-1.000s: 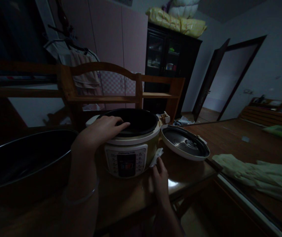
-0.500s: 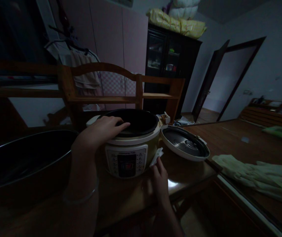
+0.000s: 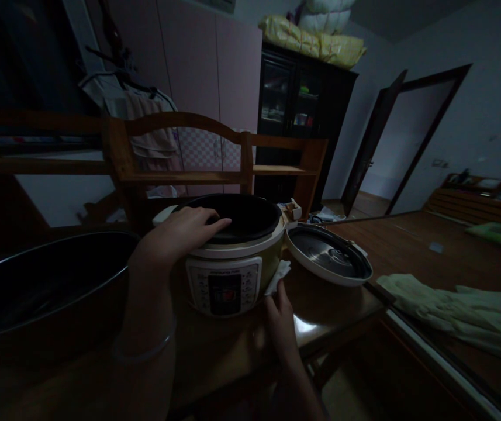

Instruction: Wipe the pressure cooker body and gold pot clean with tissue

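An electric pressure cooker (image 3: 228, 251) with a white control panel stands on the wooden table, its lid swung open and its dark inner pot uncovered. My left hand (image 3: 189, 228) is bent over the near left rim of the cooker, gripping it, with the fingertips hidden behind the edge and the thumb lying along the rim. Low on the cooker's right side, my right hand (image 3: 280, 304) pinches a crumpled white wipe (image 3: 279, 277) against the housing. Right of the cooker the round lid (image 3: 329, 254) rests with its metal inside facing up.
A large dark basin (image 3: 48, 280) stands at the left of the table (image 3: 219, 351). Behind the cooker runs a wooden rack (image 3: 184, 175). A pale green cloth (image 3: 452, 313) lies on a lower wooden surface (image 3: 408, 242) to the right.
My right hand has shifted slightly to the left with the wipe along the cooker's side. My left hand has stayed on the rim.
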{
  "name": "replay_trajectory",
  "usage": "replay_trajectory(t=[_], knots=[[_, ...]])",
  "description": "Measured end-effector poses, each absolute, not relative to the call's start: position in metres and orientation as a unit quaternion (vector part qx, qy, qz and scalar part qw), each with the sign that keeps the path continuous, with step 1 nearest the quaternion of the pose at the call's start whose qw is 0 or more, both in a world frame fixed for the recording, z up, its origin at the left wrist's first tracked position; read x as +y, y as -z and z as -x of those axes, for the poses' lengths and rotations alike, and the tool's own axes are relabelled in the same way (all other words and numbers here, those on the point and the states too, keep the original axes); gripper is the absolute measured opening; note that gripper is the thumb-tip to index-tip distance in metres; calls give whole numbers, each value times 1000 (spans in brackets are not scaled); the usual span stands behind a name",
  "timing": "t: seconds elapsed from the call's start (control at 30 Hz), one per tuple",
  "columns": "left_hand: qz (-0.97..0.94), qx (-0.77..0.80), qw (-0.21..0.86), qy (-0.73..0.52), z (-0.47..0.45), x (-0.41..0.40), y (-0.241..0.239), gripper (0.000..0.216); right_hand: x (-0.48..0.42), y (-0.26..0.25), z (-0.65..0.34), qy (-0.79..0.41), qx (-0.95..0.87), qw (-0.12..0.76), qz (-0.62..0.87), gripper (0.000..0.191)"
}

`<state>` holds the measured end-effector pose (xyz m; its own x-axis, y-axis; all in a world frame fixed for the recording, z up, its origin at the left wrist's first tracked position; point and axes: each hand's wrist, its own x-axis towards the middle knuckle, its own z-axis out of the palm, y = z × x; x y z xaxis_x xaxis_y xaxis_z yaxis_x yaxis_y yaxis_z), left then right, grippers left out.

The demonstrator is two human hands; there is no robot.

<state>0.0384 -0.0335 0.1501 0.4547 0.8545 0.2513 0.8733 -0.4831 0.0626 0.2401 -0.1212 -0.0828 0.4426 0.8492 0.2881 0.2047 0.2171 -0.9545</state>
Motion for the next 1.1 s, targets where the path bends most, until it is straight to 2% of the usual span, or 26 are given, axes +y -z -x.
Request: replay_trajectory(t=[0.4,0.8,1.1], knots=[[835,-532,7,140,-42,-39,-153,57,-125,85,-237,-275,-493,614,552,75],[845,-516,12,137,-40,-39,-153,57,-122,83,-236,-229,-484,604,590,65],[843,-521,8,136,-41,-37,-153,56,-124,83,-236,-259,-480,592,594,80]])
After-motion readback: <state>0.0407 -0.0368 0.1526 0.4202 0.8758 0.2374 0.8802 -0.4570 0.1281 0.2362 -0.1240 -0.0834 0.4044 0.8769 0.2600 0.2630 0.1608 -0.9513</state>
